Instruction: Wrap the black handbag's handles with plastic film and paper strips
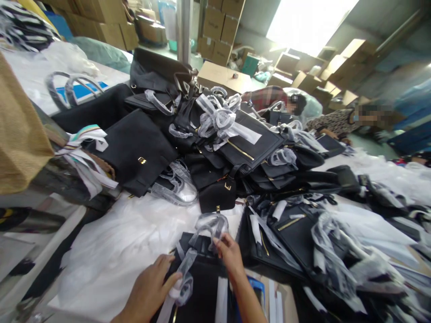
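Observation:
A black handbag (pixel 202 280) lies in front of me at the bottom centre, its handles (pixel 210 220) wrapped in clear plastic. My right hand (pixel 229 252) pinches the wrapped handle near the bag's top edge. At the bag's left side is my left hand (pixel 153 285), fingers apart, its thumb against a plastic-wrapped strap (pixel 185 280); whether it grips the strap is unclear. Just beyond the bag is a smaller black bag (pixel 218 195) with a gold clasp.
Black bags (pixel 252 143) with wrapped handles are piled ahead and to the right (pixel 289 237). White wrapping sheets (pixel 117 246) cover the left of the table. A burlap piece (pixel 22 130) hangs at far left. Two people bend over beyond the pile. Cardboard boxes (pixel 213 24) stand behind.

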{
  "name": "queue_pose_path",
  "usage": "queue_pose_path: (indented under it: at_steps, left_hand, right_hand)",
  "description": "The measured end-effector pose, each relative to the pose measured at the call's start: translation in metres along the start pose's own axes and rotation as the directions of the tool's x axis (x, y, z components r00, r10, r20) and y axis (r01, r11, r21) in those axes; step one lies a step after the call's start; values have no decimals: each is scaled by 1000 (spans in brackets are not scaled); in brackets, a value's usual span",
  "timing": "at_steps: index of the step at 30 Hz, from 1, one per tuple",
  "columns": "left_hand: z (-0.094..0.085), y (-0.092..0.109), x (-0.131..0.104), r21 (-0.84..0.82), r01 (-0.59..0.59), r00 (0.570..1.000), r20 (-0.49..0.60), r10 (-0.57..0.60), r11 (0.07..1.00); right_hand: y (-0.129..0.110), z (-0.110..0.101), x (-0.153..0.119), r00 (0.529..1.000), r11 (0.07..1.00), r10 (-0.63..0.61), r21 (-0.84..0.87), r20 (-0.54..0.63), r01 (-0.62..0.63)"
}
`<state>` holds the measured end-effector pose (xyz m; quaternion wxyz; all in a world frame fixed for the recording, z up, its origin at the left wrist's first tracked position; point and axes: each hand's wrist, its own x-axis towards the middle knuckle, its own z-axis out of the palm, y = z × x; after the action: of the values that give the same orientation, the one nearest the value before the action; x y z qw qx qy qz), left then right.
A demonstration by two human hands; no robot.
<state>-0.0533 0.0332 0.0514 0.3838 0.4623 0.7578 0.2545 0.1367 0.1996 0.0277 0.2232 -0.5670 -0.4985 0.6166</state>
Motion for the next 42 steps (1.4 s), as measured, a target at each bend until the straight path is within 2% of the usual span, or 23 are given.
queue_pose_path:
  at_steps: [2, 4, 6, 8, 10, 13, 15, 17, 19, 21, 23, 25, 28, 31, 34, 36, 38, 40, 42]
  left_hand:
    - [-7, 21, 17, -99, -108, 994, -22, 106, 989]
    - [-6, 44, 39, -313, -126, 987, 58, 151, 941]
    - [1, 64, 59, -561, 37, 965, 236, 117, 827]
    - [12, 76, 71, -705, 198, 930, 355, 97, 681]
    - [22, 81, 75, -751, 259, 922, 380, 78, 607]
    - [33, 82, 70, -744, 254, 930, 364, 56, 618]
    - [35, 82, 63, -742, 230, 938, 342, 60, 629]
    - [34, 83, 55, -743, 167, 955, 286, 82, 648]
    - [30, 86, 46, -707, 56, 967, 215, 139, 705]
    - [25, 90, 35, -627, -87, 962, 150, 229, 774]
    - [19, 94, 25, -548, -223, 936, 111, 334, 806]
    - [13, 96, 19, -486, -353, 893, 80, 443, 800]
    - [9, 90, 18, -358, -497, 819, 107, 564, 790]
    - [10, 77, 21, -236, -557, 780, 180, 599, 796]
    - [7, 67, 22, -236, -513, 815, 168, 555, 825]
    - [0, 71, 23, -314, -415, 862, 163, 479, 854]
    - [-10, 87, 25, -395, -279, 918, 157, 363, 876]
    - [-18, 111, 28, -420, -181, 960, 119, 252, 889]
    - [-22, 136, 34, -354, -215, 967, 56, 250, 910]
  right_hand:
    - [1, 1, -22, 998, 999, -46, -28, 33, 47]
    - [1, 3, -39, 988, 985, -139, -90, 71, 145]
    - [1, 5, -50, 954, 942, -270, -169, 128, 289]
    - [1, 7, -60, 917, 891, -357, -231, 176, 391]
    - [4, 7, -68, 909, 866, -372, -283, 187, 413]
    - [12, 2, -79, 918, 863, -349, -318, 186, 392]
    - [13, -8, -81, 929, 896, -320, -259, 187, 361]
    - [9, -19, -78, 969, 968, -218, -101, 117, 230]
    - [-1, -29, -72, 998, 991, -38, 128, 59, 30]
    - [-13, -32, -66, 986, 936, 101, 322, 136, -140]
    - [-25, -27, -63, 958, 861, 115, 454, 262, -228]
    - [-32, -17, -63, 951, 775, 65, 585, 304, -240]
    - [-34, -3, -66, 963, 657, 20, 723, 267, -214]
    - [-31, 0, -68, 988, 618, 87, 770, 131, -157]
    - [-27, -6, -67, 991, 689, 90, 724, -102, 12]
    - [-25, -9, -67, 988, 767, -7, 633, -154, 105]
    - [-25, -5, -70, 983, 815, -104, 553, -150, 171]
    - [-26, 4, -74, 972, 838, -151, 498, -178, 221]
    - [-27, 16, -79, 963, 859, -155, 451, -220, 242]
